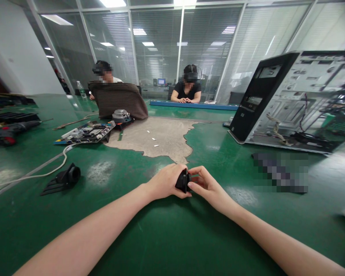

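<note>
A small black part point(183, 181) is held between my two hands, just above the green table point(166, 237). My left hand point(168, 180) wraps round its left side, with the thumb below. From the right, the fingertips and thumb of my right hand point(205, 184) close on the part's right end. My fingers hide some of its shape. Another black part with a round opening point(67, 176) lies on the table to the left of my hands.
An open computer case point(261, 97) stands at the right, with a dark, blurred strip point(280, 172) before it. At the left are a circuit board point(89, 132), a white cable point(61, 163) and a power tool point(10, 132). Two people point(186, 90) sit across the table.
</note>
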A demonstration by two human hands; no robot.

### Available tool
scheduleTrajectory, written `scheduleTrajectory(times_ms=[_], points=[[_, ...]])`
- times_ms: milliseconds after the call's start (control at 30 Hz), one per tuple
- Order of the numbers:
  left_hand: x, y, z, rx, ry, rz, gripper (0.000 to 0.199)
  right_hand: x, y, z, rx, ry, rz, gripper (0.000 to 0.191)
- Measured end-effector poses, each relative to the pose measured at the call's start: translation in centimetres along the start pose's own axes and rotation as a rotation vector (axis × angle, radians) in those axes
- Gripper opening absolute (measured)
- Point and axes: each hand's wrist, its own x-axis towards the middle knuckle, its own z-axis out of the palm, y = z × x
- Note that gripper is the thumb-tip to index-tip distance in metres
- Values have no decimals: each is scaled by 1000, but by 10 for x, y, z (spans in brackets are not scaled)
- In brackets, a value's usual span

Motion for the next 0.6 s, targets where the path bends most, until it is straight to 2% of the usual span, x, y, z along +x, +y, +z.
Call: scheduleTrajectory(times_ms=[100,267,400,600], points=[[0,1,-1,-8,2,-7,49,-1,-1,-1,3,-26,9,23],[0,0,0,-17,-1,-13,50,-2,-1,-1,14,-39,-98,25],[0,0,0,-6,2,-10,53,1,2,-1,44,-13,-63,16],[1,0,0,-15,-6,-16,50,3,3,-2,9,5,-8,22]])
